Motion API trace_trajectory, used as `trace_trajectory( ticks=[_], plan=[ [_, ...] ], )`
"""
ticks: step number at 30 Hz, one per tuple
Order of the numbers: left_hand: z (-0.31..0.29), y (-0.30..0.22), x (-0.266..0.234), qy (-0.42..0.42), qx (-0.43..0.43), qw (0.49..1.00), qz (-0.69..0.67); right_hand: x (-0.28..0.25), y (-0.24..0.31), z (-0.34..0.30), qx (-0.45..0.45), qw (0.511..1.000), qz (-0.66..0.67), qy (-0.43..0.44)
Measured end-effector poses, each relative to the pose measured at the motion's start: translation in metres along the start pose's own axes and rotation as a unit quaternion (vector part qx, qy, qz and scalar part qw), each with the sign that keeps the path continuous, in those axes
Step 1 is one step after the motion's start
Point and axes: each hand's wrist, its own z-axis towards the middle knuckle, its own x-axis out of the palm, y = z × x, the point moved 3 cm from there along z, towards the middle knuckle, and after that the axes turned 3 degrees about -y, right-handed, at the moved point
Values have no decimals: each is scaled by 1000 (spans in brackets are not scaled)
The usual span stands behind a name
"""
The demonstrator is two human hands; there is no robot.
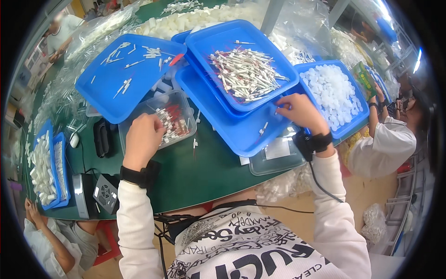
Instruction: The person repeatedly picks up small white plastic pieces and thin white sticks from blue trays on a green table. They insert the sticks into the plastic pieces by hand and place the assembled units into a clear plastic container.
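My left hand [145, 138] is closed, its fingers curled over a clear plastic box [134, 110] of small white-and-red stick-like parts [175, 122]. Its fingertips are partly hidden. My right hand [302, 111] is bent into a pinch above the lower blue tray [241, 142]; anything between its fingertips is too small to make out. One small white part [263, 129] lies in that tray. Stacked over it, another blue tray [227, 37] carries a heap of white sticks with thin red ends [248, 74].
A blue tray [109, 88] with scattered sticks rests tilted behind the clear box. At right stands a tray of translucent white pieces [330, 93]. A clear lid [274, 160] lies by the table's front edge. Co-workers [381, 139] sit at both sides.
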Motion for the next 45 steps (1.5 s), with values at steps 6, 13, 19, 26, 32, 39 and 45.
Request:
trace_trajectory(
  ticks=[6,13,19,26,32,39,45],
  plan=[
    [-5,-17,-23,-50,-47,997,28,27,-2,8,2,993,-68,-96],
    [-32,-60,-53,-115,-20,957,-267,33,-6,7,79,987,-20,-140],
    [-65,-93,-69,38,-52,947,-315,14,6,-15,23,983,-62,-173],
    [-77,-101,-65,44,-12,927,-373,14,23,-45,-34,977,3,-209],
    [-78,-105,-55,-86,2,937,-338,27,36,-40,-107,975,-61,-187],
    [-77,-108,-51,-90,47,959,-264,34,48,-32,-148,969,-116,-158],
    [-78,-101,-48,-58,27,959,-276,31,37,-29,-134,983,58,-110]
  ],
)
